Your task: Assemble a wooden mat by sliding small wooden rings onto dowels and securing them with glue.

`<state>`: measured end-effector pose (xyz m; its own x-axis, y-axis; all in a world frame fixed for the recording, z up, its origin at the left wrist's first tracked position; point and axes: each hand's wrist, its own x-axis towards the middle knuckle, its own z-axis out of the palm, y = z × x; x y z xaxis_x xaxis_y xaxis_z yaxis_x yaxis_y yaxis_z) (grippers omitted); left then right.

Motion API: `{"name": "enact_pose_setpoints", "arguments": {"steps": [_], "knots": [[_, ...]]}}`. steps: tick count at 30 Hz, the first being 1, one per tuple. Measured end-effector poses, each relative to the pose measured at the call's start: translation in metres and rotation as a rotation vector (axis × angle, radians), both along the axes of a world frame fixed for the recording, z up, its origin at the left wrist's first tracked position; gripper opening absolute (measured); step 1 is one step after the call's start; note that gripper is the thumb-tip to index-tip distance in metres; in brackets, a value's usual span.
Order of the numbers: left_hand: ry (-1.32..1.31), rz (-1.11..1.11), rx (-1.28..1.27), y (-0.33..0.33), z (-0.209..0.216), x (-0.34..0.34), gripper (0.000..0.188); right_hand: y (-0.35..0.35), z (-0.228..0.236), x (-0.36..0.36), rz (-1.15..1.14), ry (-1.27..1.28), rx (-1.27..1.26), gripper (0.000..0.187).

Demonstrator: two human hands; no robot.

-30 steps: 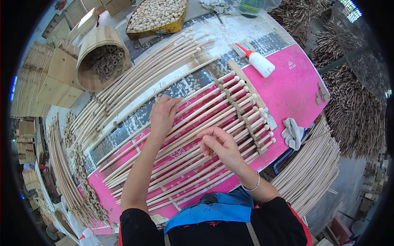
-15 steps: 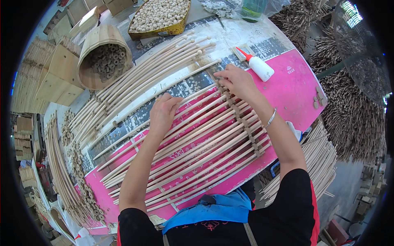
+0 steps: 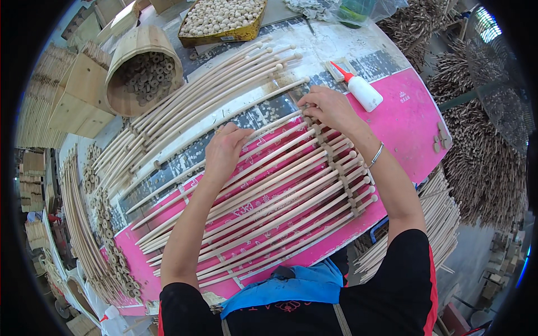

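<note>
A row of thin pale wooden sticks [image 3: 280, 204] lies side by side across a pink sheet, their pointed ends to the left. Brown wooden rings [image 3: 336, 168] sit near their right ends, lined up in a chain, and some ends carry a small round bead. My left hand [image 3: 225, 151] is closed, thumb and fingers pinching the farthest stick of the row around its middle. At that stick's right end, my right hand [image 3: 330, 109] has its thumb and forefinger closed around a brown ring, partly hidden by the fingers.
Beyond lie more sticks with beads [image 3: 224, 84]. A wooden bucket [image 3: 115, 92] holds rings, a yellow tray [image 3: 246, 33] holds beads. A white glue bottle [image 3: 365, 94] lies right of my right hand. Loose rings [image 3: 115, 260] and stick bundles [image 3: 78, 224] line the left edge.
The view has shifted slightly, so the bottle and the sticks' right ends appear farther right. Both hands keep nearly the same places on the farthest stick.
</note>
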<state>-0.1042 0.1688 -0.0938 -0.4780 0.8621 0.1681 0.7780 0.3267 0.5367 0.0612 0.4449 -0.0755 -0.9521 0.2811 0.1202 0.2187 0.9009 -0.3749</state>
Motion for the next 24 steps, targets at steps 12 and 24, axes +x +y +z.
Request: {"name": "enact_pose_setpoints", "arguments": {"steps": [12, 24], "knots": [[0.080, -0.010, 0.085, -0.018, -0.003, -0.012, 0.040, 0.001, 0.002, 0.011, -0.030, 0.053, -0.077, 0.021], [0.166, 0.221, 0.120, -0.078, -0.001, -0.063, 0.021, -0.104, 0.035, 0.018, 0.039, 0.228, -0.368, 0.019]]}}
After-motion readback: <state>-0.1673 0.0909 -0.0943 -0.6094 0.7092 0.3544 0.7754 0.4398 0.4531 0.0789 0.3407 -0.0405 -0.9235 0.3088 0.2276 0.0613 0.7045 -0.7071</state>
